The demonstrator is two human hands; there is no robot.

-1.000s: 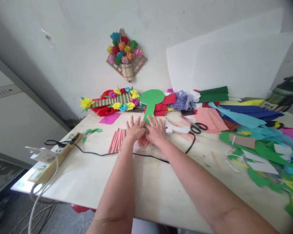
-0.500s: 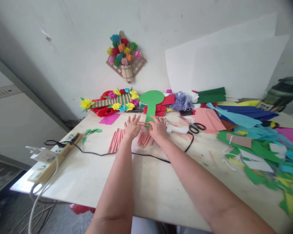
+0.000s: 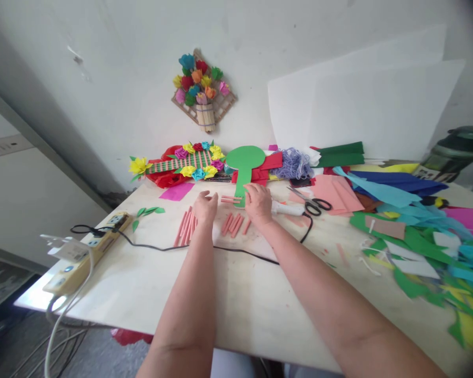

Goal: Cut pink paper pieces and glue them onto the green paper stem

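My left hand (image 3: 205,208) hovers palm down over the table, fingers loosely apart and holding nothing, between two groups of pink rolled paper sticks: longer ones (image 3: 186,227) to its left, shorter ones (image 3: 234,224) to its right. My right hand (image 3: 257,202) lies open beside the stem of a green paddle-shaped paper cutout (image 3: 244,159). Its fingertips are next to two pink sticks (image 3: 230,199) lying across that stem's lower end.
A white glue gun (image 3: 288,209) with a black cord (image 3: 236,251) and scissors (image 3: 316,202) sit right of my right hand. Coloured paper sheets and scraps (image 3: 413,231) cover the right side. A power strip (image 3: 87,252) lies at the left edge. Paper flower crafts (image 3: 181,164) stand against the wall.
My hands have lifted off the short pink sticks and drawn apart, uncovering them. Two sticks now lie across the green stem. The left hand has pulled back toward me.
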